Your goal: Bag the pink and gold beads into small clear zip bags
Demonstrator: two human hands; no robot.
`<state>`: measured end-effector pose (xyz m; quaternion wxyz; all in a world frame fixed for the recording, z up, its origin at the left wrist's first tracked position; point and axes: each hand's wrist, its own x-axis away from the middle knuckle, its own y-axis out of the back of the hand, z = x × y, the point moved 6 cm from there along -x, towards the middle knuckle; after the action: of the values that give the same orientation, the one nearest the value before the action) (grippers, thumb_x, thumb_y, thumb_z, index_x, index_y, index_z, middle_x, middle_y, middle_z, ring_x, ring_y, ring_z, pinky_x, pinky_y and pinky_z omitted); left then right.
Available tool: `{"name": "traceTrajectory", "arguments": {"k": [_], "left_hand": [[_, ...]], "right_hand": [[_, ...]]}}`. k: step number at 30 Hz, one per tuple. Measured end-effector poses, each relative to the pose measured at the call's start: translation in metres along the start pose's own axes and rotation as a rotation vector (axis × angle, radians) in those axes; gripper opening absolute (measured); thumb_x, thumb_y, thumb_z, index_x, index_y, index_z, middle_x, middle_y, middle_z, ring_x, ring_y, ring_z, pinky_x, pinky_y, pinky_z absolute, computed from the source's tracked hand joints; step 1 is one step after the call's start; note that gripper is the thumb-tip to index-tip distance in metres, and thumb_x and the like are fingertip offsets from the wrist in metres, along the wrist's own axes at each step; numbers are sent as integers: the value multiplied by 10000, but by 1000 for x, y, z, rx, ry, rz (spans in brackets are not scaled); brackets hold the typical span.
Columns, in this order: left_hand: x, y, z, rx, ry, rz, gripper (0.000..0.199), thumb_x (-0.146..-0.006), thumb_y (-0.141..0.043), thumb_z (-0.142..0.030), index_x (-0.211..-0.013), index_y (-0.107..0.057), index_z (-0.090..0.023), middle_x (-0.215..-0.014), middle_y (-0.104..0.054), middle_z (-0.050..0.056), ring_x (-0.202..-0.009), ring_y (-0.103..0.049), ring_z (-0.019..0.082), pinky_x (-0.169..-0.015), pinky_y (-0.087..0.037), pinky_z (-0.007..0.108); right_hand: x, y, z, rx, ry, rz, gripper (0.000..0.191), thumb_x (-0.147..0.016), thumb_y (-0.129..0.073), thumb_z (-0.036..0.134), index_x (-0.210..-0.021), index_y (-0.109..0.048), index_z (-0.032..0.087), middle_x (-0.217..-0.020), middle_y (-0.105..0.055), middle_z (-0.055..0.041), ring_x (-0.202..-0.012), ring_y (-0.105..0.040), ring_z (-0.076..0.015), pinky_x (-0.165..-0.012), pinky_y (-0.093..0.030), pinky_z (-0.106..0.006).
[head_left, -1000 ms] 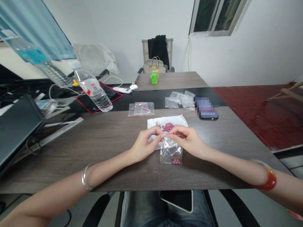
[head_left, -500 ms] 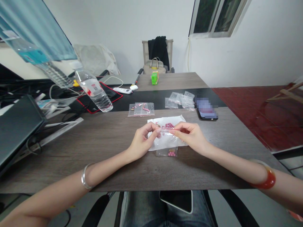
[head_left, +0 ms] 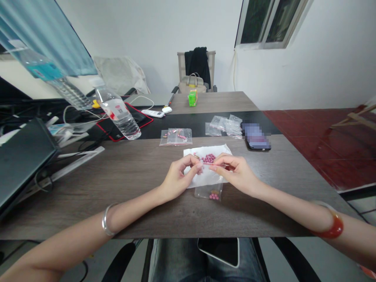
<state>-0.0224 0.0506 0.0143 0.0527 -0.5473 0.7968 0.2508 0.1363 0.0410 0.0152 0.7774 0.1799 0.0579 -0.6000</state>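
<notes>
My left hand and my right hand pinch the top edge of a small clear zip bag between them, over a white paper sheet. Pink beads and something gold-coloured lie in the bag's lower corner. Behind my fingers a cluster of loose pink beads rests on the paper. Further back, more clear zip bags hold pink beads and a few gold-coloured pieces.
At the back right are clear plastic bags beside a phone. Water bottles and a dark laptop-like device stand left. A green box sits farther back. A tablet lies on my lap.
My fingers have shifted slightly along the bag's top edge, and the bag hangs a little lower and further right. Everything else stays in place, with a slight camera shift.
</notes>
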Motion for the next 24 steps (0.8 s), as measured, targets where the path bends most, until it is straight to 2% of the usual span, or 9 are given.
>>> {"name": "traceTrajectory", "arguments": {"k": [6, 10, 14, 18, 21, 22, 24], "left_hand": [[-1, 4, -1, 49, 23, -51, 272, -894, -589, -374, -727, -587, -159, -678, -603, 4, -649, -555, 116, -655, -448, 242], [-2, 7, -2, 121, 51, -108, 291, -886, -600, -404, -730, -581, -159, -653, -592, -10, -535, -497, 79, -544, -415, 215], [-2, 4, -2, 217, 95, -93, 303, -874, -611, -434, -753, -563, -160, -617, -568, -33, -412, -448, 42, -420, -349, 190], [-4, 3, 0, 237, 130, -53, 283, -873, -613, -435, -790, -559, -170, -544, -571, -46, -373, -470, 51, -387, -348, 178], [-8, 6, -1, 229, 118, -58, 262, -876, -607, -425, -820, -570, -172, -582, -628, -21, -432, -560, 85, -411, -405, 186], [-10, 9, -2, 227, 99, -75, 254, -874, -611, -419, -823, -576, -172, -631, -656, -5, -487, -606, 103, -443, -443, 196], [-14, 17, -7, 204, 38, -127, 231, -853, -641, -395, -816, -605, -170, -760, -705, 28, -643, -676, 136, -563, -518, 228]], "right_hand": [[-2, 6, -6, -18, -90, -15, 182, -772, -716, 383, -773, -741, 203, -777, -693, -37, -718, -588, -158, -648, -436, -298], [-3, 11, -7, -57, -93, -62, 176, -753, -730, 378, -754, -744, 202, -767, -704, -39, -718, -597, -157, -658, -452, -296], [-4, 10, -4, -66, -77, -69, 214, -773, -702, 391, -702, -715, 190, -677, -663, -16, -631, -556, -125, -601, -439, -269], [-7, 14, -1, -69, -70, -90, 219, -759, -709, 400, -727, -723, 184, -652, -658, -7, -580, -542, -105, -540, -415, -242], [-10, 12, -6, -135, -175, -14, 273, -787, -674, 441, -835, -733, 178, -511, -586, 33, -402, -442, -69, -411, -319, -214], [-12, 11, -7, -170, -204, 9, 301, -793, -666, 456, -883, -732, 176, -521, -603, 27, -385, -451, -70, -396, -313, -213], [-17, 11, -6, -251, -233, 24, 355, -801, -654, 484, -952, -727, 171, -661, -698, -34, -459, -568, -102, -423, -381, -223]]}}
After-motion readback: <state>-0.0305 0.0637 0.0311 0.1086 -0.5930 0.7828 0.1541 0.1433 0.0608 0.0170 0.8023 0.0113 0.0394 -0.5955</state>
